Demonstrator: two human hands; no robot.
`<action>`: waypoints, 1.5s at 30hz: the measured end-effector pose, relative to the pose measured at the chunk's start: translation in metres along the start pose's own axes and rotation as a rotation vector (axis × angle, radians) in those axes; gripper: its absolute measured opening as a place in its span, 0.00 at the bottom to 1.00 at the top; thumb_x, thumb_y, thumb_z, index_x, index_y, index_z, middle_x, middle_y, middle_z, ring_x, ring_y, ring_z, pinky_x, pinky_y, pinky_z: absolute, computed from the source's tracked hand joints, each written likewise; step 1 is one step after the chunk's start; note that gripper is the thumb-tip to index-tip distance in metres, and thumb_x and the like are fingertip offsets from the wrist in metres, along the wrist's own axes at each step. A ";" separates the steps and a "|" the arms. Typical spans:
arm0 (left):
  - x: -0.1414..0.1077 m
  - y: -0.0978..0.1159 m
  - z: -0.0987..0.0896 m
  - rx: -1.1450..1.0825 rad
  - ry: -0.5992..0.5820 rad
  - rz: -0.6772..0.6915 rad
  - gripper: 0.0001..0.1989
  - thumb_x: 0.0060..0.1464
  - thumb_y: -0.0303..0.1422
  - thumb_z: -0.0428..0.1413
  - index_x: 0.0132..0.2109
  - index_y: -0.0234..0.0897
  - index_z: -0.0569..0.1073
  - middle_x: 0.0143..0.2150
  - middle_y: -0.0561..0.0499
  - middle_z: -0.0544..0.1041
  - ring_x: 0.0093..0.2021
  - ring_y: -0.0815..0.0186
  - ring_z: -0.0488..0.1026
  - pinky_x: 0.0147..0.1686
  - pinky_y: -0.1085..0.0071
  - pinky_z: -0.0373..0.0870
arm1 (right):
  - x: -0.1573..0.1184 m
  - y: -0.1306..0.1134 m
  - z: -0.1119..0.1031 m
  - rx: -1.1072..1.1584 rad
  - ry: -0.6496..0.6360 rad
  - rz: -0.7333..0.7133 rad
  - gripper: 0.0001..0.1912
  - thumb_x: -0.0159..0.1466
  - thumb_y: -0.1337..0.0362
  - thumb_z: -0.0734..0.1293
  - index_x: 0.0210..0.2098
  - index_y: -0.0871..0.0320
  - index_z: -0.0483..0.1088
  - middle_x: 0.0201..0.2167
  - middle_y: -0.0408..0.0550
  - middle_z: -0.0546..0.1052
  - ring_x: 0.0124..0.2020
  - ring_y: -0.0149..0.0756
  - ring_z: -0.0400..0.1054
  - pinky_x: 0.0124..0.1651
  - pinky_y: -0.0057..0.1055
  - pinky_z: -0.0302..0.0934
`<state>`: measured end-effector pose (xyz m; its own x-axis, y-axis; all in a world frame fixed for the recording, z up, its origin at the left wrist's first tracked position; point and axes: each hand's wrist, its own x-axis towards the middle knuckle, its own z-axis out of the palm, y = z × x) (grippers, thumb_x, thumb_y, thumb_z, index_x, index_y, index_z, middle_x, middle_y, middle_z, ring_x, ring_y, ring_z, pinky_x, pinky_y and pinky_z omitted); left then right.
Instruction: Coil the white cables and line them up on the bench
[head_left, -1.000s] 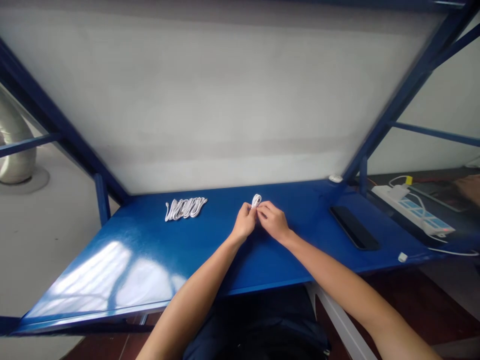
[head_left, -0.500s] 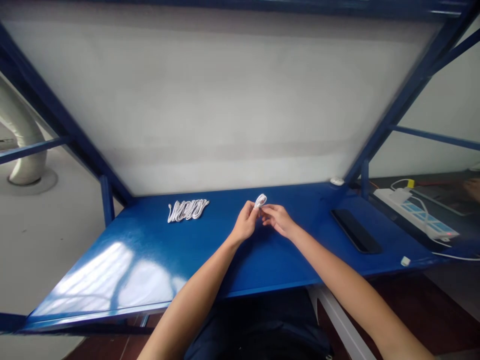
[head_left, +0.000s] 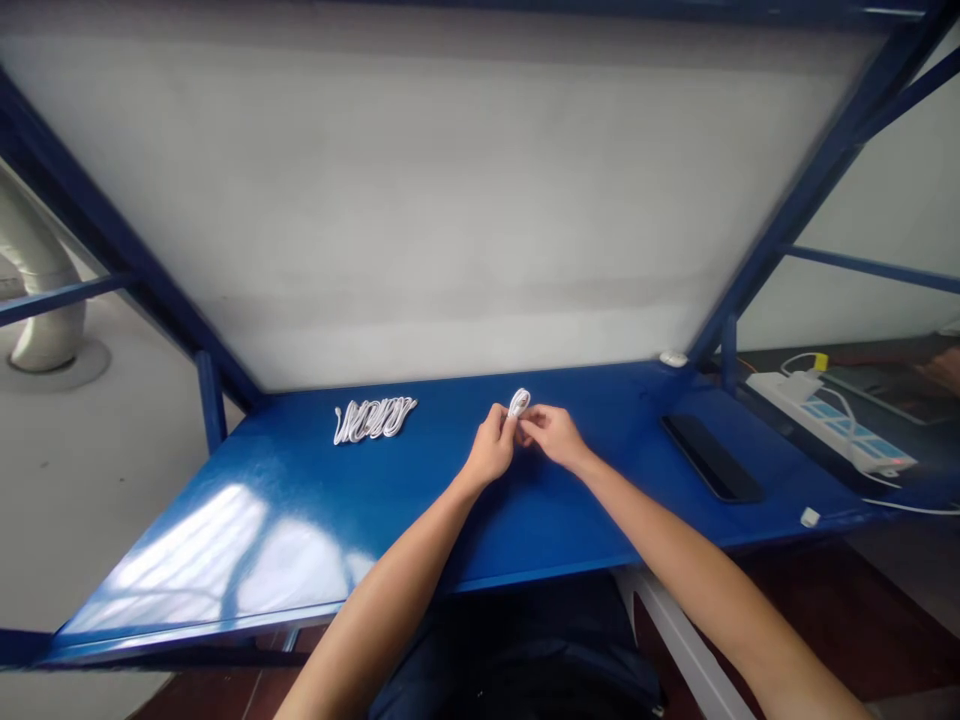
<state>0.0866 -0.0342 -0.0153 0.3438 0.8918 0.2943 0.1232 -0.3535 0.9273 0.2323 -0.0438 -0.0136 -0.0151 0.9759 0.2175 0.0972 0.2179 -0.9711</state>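
A blue-painted metal workbench (head_left: 390, 490) carries a looped bundle of white cable (head_left: 373, 420) toward its left end, a long black slab (head_left: 711, 457) toward its right, and two small white objects (head_left: 673, 359), one at the back corner, one at the front edge.

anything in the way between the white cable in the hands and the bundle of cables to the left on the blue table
Nothing visible stands in the way. Only blue tabletop lies between the coiled white cable, pinched by the left hand and right hand, and the bundled white cables.
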 end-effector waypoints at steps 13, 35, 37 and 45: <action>0.005 0.002 -0.002 -0.154 -0.022 -0.152 0.15 0.58 0.46 0.49 0.34 0.38 0.62 0.25 0.56 0.69 0.20 0.73 0.64 0.21 0.77 0.58 | -0.004 -0.002 0.000 -0.160 0.028 -0.076 0.07 0.59 0.59 0.66 0.33 0.56 0.70 0.28 0.46 0.74 0.27 0.34 0.68 0.29 0.32 0.67; 0.005 0.003 -0.004 -0.149 -0.049 -0.162 0.14 0.55 0.42 0.53 0.31 0.35 0.66 0.25 0.52 0.71 0.23 0.70 0.68 0.25 0.74 0.64 | 0.000 -0.002 -0.003 0.114 -0.024 0.088 0.10 0.54 0.58 0.71 0.29 0.57 0.70 0.23 0.42 0.72 0.23 0.30 0.68 0.26 0.29 0.67; 0.006 0.004 -0.003 -0.322 -0.090 -0.297 0.15 0.54 0.43 0.55 0.31 0.34 0.67 0.24 0.50 0.72 0.23 0.69 0.70 0.24 0.73 0.66 | -0.004 -0.004 -0.003 -0.091 -0.013 -0.085 0.08 0.58 0.57 0.67 0.30 0.56 0.69 0.27 0.44 0.72 0.25 0.33 0.68 0.28 0.31 0.67; 0.010 0.006 -0.022 -0.266 -0.220 -0.336 0.15 0.53 0.42 0.55 0.29 0.34 0.68 0.22 0.53 0.69 0.18 0.73 0.66 0.15 0.78 0.58 | -0.003 -0.003 -0.008 -0.219 -0.020 -0.193 0.09 0.59 0.59 0.66 0.38 0.54 0.69 0.38 0.48 0.72 0.34 0.36 0.69 0.31 0.32 0.68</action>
<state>0.0702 -0.0206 -0.0018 0.5182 0.8531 -0.0611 0.0286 0.0542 0.9981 0.2396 -0.0475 -0.0110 -0.0733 0.9168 0.3925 0.3036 0.3954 -0.8669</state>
